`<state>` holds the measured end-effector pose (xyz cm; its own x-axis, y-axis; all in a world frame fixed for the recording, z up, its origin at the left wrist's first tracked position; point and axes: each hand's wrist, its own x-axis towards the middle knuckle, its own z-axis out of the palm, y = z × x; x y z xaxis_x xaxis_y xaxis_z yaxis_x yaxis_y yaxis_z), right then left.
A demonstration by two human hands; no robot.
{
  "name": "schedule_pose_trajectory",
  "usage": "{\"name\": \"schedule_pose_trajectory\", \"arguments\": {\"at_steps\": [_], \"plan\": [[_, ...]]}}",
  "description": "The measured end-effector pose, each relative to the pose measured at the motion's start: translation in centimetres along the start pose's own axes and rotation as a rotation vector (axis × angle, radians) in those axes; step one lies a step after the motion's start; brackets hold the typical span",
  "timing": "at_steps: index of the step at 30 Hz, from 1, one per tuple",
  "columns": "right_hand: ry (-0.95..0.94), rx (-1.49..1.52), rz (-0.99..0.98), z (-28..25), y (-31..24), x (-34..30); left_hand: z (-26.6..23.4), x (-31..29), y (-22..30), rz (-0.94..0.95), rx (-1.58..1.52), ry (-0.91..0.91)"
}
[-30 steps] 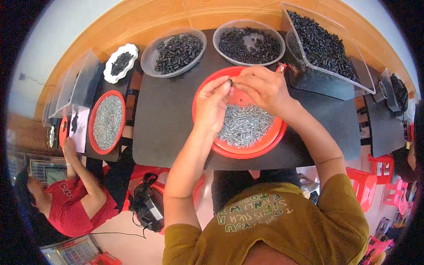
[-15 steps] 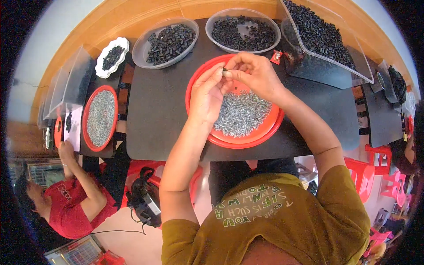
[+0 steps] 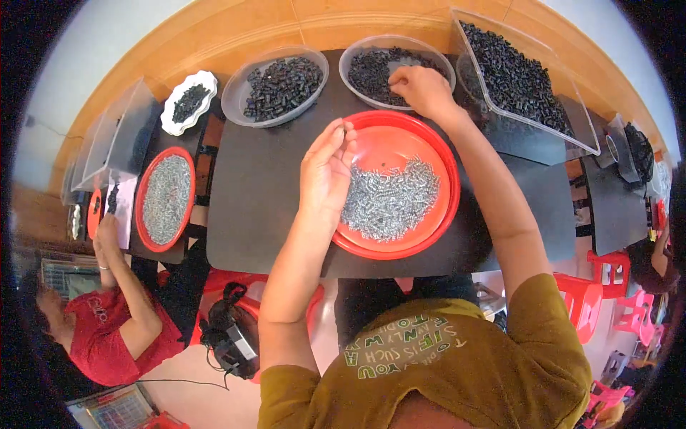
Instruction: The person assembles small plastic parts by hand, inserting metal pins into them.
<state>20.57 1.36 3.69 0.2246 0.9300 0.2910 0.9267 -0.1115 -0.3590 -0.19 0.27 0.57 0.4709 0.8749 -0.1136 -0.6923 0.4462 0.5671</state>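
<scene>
My left hand (image 3: 327, 171) hovers at the left rim of the red round tray (image 3: 444, 214), its thumb and fingers pinched on a small dark part (image 3: 348, 126). Its exact shape is too small to make out. In the tray lies a heap of small silvery metal springs (image 3: 389, 200). Beyond it, my right hand (image 3: 426, 91) reaches over the near side of a clear round bowl (image 3: 449, 71) of small black plastic pieces (image 3: 371, 75). Its fingertips are drawn together at the pieces; whatever is between them is hidden.
Left of that bowl stands another clear bowl (image 3: 230, 96) with larger black pieces. A big clear bin (image 3: 518, 118) of black parts fills the right back. On the left table are a white scalloped plate (image 3: 171, 118) and a red tray (image 3: 143, 232) of springs, where a person in red works.
My hands were together over the tray, fingers meeting at a small dark part. My right hand has moved away to the far bowl; the left has stayed near the tray with the part.
</scene>
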Motion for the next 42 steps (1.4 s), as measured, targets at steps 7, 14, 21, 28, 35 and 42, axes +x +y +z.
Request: {"name": "schedule_pose_trajectory", "arguments": {"at_steps": [7, 14, 21, 28, 35, 42], "plan": [[-0.159, -0.047, -0.065, 3.6, 1.1, 3.4, -0.1, 0.0, -0.2, 0.005, -0.028, -0.034], [-0.194, -0.243, -0.072, 3.8, 0.9, 4.7, 0.2, 0.0, 0.1, -0.003, 0.007, -0.047], [-0.243, -0.06, -0.169, 3.8, 1.8, 4.3, 0.0, 0.0, 0.2, -0.082, 0.019, -0.018], [-0.241, -0.047, -0.118, 4.0, 2.1, 4.2, -0.3, 0.0, 0.1, -0.085, 0.024, -0.048], [-0.064, 0.396, -0.067, 4.1, 3.4, 4.0, 0.0, -0.1, -0.1, -0.074, 0.006, -0.027], [-0.093, 0.991, 0.278, 2.1, 2.7, 2.2, 0.1, -0.1, 0.0, -0.08, -0.008, -0.025]]}}
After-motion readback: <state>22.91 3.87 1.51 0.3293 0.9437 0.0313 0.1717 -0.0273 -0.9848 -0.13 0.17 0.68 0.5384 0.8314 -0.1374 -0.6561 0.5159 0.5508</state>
